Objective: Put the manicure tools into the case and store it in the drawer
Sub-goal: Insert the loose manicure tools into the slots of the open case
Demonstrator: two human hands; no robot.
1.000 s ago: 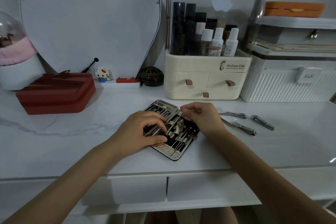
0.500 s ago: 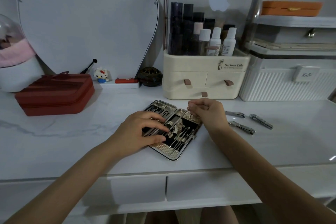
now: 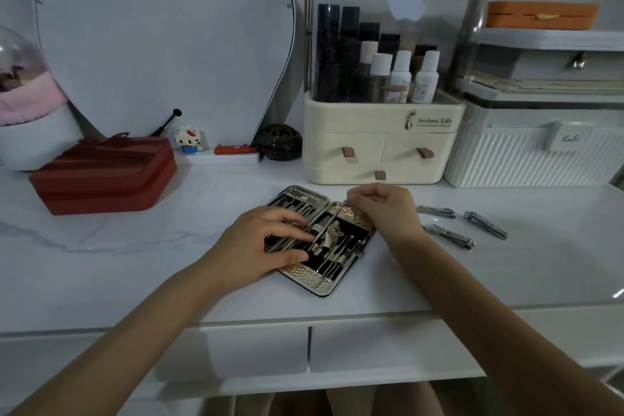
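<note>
An open manicure case [image 3: 305, 275] with a black lining lies on the white desk, its slots holding several metal tools. My left hand [image 3: 266, 243] rests on the case's left half, fingers spread over the tools there. My right hand [image 3: 383, 209] hovers over the case's far right corner and pinches a thin metal tool [image 3: 329, 226] by its top end, its tip pointing down into the case. Three nail clippers lie loose to the right of the case: one [image 3: 437, 211] farther back, one [image 3: 450, 236] nearer and one [image 3: 486, 224] rightmost.
Two closed drawers [image 3: 388, 346] sit under the desk's front edge. A cream cosmetics organiser [image 3: 381, 142] with small drawers stands just behind the case, a white ribbed box [image 3: 533, 159] at its right. A red zip case [image 3: 104, 174] lies at the left, near a mirror.
My right hand has lifted from the case's right half toward its far corner, raising the thin tool so it slants into the case. My left hand has stayed on the case.
</note>
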